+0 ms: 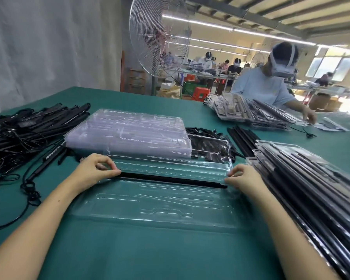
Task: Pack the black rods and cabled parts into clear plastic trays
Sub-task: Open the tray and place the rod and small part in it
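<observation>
An open clear plastic tray (160, 207) lies flat on the green table in front of me. One black rod (170, 179) lies across it, along the fold between its two halves. My left hand (95, 170) pinches the rod's left end with thumb and fingers. My right hand (242, 176) pinches its right end at the tray's edge. A stack of empty clear trays (129, 130) stands just beyond. A tangled heap of black rods with cables (26, 128) lies at the far left.
Filled trays (303, 178) are stacked at my right, with loose black rods (242, 138) behind them. Across the table a person (271, 83) in a pale blue shirt handles more filled trays (251, 112). A large standing fan (160, 39) is behind the table.
</observation>
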Available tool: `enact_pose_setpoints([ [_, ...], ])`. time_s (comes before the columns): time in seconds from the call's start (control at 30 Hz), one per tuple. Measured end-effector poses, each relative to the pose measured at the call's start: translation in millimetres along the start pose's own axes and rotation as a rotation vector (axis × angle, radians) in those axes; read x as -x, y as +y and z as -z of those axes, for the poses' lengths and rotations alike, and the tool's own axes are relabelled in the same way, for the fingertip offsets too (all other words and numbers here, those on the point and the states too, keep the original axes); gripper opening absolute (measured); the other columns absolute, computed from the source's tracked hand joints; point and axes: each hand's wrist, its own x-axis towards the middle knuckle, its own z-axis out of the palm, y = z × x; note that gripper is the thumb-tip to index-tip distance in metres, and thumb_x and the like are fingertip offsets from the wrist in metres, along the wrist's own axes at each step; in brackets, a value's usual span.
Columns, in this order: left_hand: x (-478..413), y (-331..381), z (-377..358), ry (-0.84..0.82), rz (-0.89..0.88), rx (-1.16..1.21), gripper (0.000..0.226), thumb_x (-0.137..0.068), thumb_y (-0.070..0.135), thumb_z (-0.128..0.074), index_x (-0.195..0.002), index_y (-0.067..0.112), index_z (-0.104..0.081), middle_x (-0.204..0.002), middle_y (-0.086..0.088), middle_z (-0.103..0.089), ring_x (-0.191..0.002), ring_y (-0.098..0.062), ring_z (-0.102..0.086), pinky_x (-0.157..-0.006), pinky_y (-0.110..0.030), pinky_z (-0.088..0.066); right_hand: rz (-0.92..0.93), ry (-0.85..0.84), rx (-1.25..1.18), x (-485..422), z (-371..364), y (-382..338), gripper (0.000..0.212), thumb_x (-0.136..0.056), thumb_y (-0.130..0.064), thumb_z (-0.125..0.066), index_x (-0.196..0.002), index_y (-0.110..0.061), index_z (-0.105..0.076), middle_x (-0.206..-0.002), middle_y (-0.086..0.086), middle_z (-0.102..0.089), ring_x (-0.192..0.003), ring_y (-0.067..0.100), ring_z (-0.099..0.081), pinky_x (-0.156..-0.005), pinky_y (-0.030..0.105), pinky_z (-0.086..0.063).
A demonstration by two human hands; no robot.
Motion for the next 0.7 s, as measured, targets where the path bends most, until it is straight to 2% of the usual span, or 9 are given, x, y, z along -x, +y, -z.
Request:
enact_pose_setpoints([
  [0.1, 1, -6, 5, 0.035, 0.050, 0.031, 0.011, -0.075, 0.027, -0.078, -0.071, 0.026, -0.068, -0.061, -0.003, -0.055, -0.042, -0.004, -0.039, -0.046, -0.018, -0.033, 0.029, -0.045, 0.052, -4, -6, 1, 0.017, -0.071, -0.002, -0.074, -0.067, -0.011, -0.061, -0.065, 0.005, -0.063, -0.061, 0.018, -0.057, -0.060, 0.026, -0.048],
  [0.17, 2, -8, 9, 0.022, 0.075, 0.074, 0.011, -0.077, 0.023, -0.077, -0.075, 0.029, -0.068, -0.058, -0.001, -0.054, -0.042, -0.005, -0.034, -0.042, -0.016, -0.029, 0.028, -0.088, -0.003, -8, -6, 1, 0.020, -0.074, 0.002, -0.070, -0.064, -0.011, -0.059, -0.062, 0.004, -0.060, -0.058, 0.017, -0.055, -0.058, 0.028, -0.049],
  [0.27, 2, -8, 11, 0.111, 0.054, 0.127, 0.023, -0.073, 0.007, -0.079, -0.082, 0.025, -0.066, -0.084, -0.004, -0.062, -0.064, -0.013, -0.048, -0.062, -0.022, -0.042, -0.038, -0.056, -0.142, -22, 1, 2, 0.018, -0.084, 0.006, -0.057, -0.072, -0.008, -0.054, -0.067, 0.008, -0.055, -0.049, 0.017, -0.051, -0.040, 0.022, -0.044],
  [0.4, 4, -6, 15, 0.178, 0.053, 0.232, 0.028, -0.072, 0.001, -0.076, -0.088, 0.021, -0.064, -0.092, -0.007, -0.059, -0.082, -0.016, -0.054, -0.077, -0.026, -0.044, -0.010, 0.162, -0.025, -49, 8, -4, 0.023, -0.088, 0.009, -0.037, -0.091, -0.006, -0.054, -0.093, 0.014, -0.058, -0.052, 0.019, -0.058, -0.039, 0.020, -0.049],
  [0.47, 4, -6, 16, 0.191, 0.054, 0.265, 0.025, -0.074, 0.002, -0.074, -0.088, 0.020, -0.065, -0.089, -0.006, -0.059, -0.079, -0.012, -0.054, -0.070, -0.017, -0.047, 0.017, 0.186, 0.040, -65, 5, -11, 0.029, -0.087, 0.012, -0.035, -0.104, -0.002, -0.053, -0.107, 0.018, -0.055, -0.062, 0.025, -0.061, -0.048, 0.026, -0.054],
  [0.5, 3, -5, 16, 0.197, 0.056, 0.280, 0.023, -0.076, 0.001, -0.072, -0.087, 0.020, -0.066, -0.088, -0.007, -0.059, -0.076, -0.012, -0.054, -0.066, -0.014, -0.047, 0.025, 0.189, 0.100, -73, 2, -15, 0.032, -0.087, 0.012, -0.036, -0.112, 0.000, -0.052, -0.113, 0.020, -0.054, -0.073, 0.030, -0.063, -0.059, 0.034, -0.057],
  [0.57, 3, -6, 15, 0.201, 0.059, 0.283, 0.023, -0.079, -0.001, -0.069, -0.088, 0.019, -0.066, -0.089, -0.009, -0.060, -0.075, -0.014, -0.054, -0.066, -0.018, -0.047, 0.032, 0.179, 0.238, -87, -2, -22, 0.036, -0.087, 0.012, -0.038, -0.121, 0.004, -0.047, -0.119, 0.024, -0.052, -0.092, 0.037, -0.061, -0.077, 0.045, -0.054],
  [0.6, 3, -8, 15, 0.204, 0.059, 0.274, 0.024, -0.079, -0.003, -0.068, -0.088, 0.019, -0.067, -0.089, -0.011, -0.060, -0.075, -0.014, -0.054, -0.067, -0.021, -0.045, 0.043, 0.166, 0.320, -92, -6, -26, 0.036, -0.087, 0.012, -0.038, -0.121, 0.005, -0.045, -0.118, 0.026, -0.053, -0.096, 0.037, -0.060, -0.079, 0.044, -0.052],
  [0.7, 1, -13, 14, 0.205, 0.050, 0.230, 0.026, -0.080, -0.002, -0.069, -0.087, 0.022, -0.068, -0.088, -0.011, -0.060, -0.073, -0.013, -0.054, -0.067, -0.020, -0.044, 0.108, 0.115, 0.548, -98, -13, -31, 0.028, -0.087, 0.011, -0.036, -0.113, 0.002, -0.044, -0.111, 0.025, -0.056, -0.096, 0.036, -0.057, -0.068, 0.035, -0.042],
])
